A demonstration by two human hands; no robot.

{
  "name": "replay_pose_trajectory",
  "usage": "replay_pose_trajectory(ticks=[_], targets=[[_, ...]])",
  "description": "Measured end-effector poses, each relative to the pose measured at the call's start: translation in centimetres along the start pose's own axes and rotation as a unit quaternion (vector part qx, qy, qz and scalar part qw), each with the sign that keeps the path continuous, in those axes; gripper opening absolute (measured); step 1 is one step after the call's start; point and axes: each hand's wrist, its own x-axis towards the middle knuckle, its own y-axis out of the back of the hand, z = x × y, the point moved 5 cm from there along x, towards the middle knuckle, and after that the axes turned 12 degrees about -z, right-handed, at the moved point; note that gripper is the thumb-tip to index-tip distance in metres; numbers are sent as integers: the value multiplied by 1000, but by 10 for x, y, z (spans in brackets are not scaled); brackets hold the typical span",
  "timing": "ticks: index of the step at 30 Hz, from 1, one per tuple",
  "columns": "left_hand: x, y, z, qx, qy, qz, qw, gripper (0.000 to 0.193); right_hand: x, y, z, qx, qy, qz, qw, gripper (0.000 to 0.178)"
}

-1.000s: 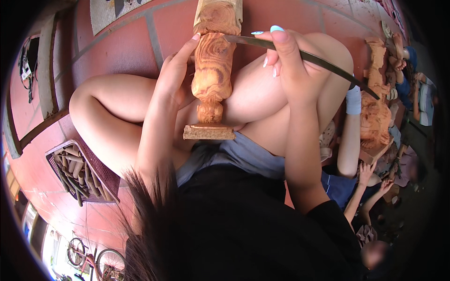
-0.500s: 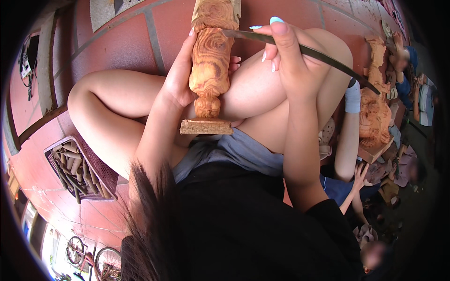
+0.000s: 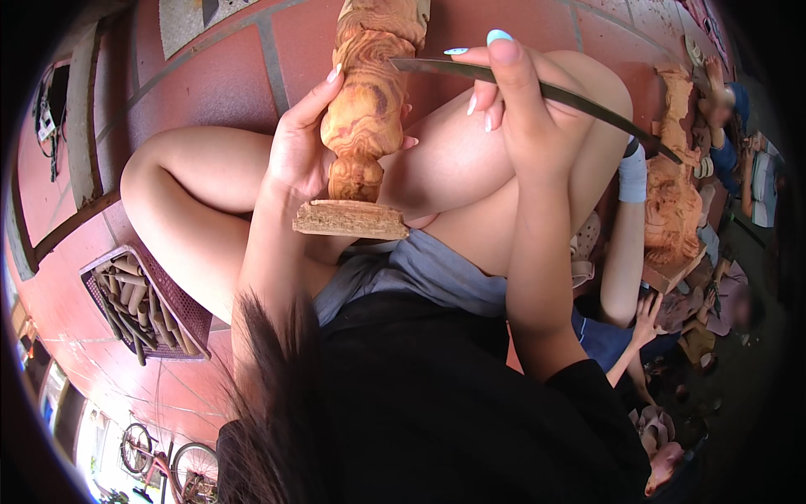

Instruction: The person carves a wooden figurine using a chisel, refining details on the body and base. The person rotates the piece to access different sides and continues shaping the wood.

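Orange-brown, swirl-grained wood is shaped into a rounded, post-like carved piece (image 3: 363,118), held at the upper middle of the frame, between the bent bare legs (image 3: 197,181), with its pale, rough-faced rectangular base (image 3: 351,220) turned toward the grey cloth shorts (image 3: 453,269). The piece is grasped by the left hand (image 3: 302,155), which is wrapped around it from the left and below: the thumb is laid along its left side and fingertips are shown past its right side, a grip by which it is presumably kept from rolling while its upper face is left exposed. A long, slim, curved dark metal tool (image 3: 588,107) is held by the right hand (image 3: 537,118) between thumb and fingers, rather like a pen, probably so that its tip can be guided finely; the tip is set at the wood's upper right surface, though how hard it is pressed cannot be told. The tool's long rear end is passed over the right knee, where it is well clear of the left hand. At the lower left, brown stick-like pieces (image 3: 138,298) are gathered in a purple perforated plastic basket (image 3: 195,315), apparently for easy reach, on the red tiled floor (image 3: 201,88).
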Motion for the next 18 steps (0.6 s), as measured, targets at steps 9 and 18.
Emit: replay_pose_trajectory(ticks=[9, 18], targets=[[-5, -15, 0, 69, -5, -92, 993, 72, -23, 10, -12, 127, 47, -104, 985, 17], [-8, -14, -23, 57, 3, 25, 998, 95, -53, 4, -14, -51, 74, -172, 981, 9]])
